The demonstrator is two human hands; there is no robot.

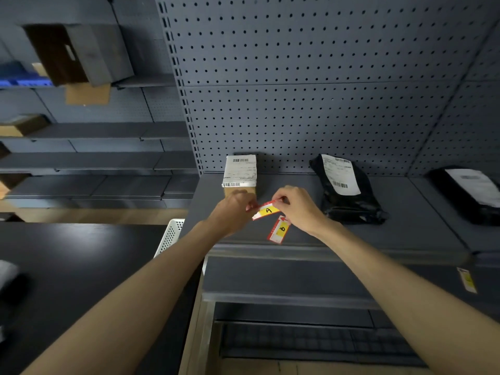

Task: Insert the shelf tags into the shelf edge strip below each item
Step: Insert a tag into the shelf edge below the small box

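- Head view: I have both hands raised over the front of the shelf, close together and working one tag between them.
- My left hand pinches the left end of the tag marked A; my right hand pinches its right end. I judge it is held by both ends so it stays flat and can be lined up with the strip.
- A second tag, its letter hard to read, hangs down from the lower fingers of my right hand, likely parked there so it is ready without another reach.
- The edge strip runs along the shelf front just below my hands; no tag sits in it in this stretch, so the insertion is not yet done.
- Behind my hands stands a brown box with a white label, near the pegboard. Tag A hovers almost straight in front of it, which fits placing it below that item.
- A black bag lies to the right, well apart, and another black parcel further right.
- Lower right, one tag already sits on a lower shelf edge.
- A white basket shows at the left.
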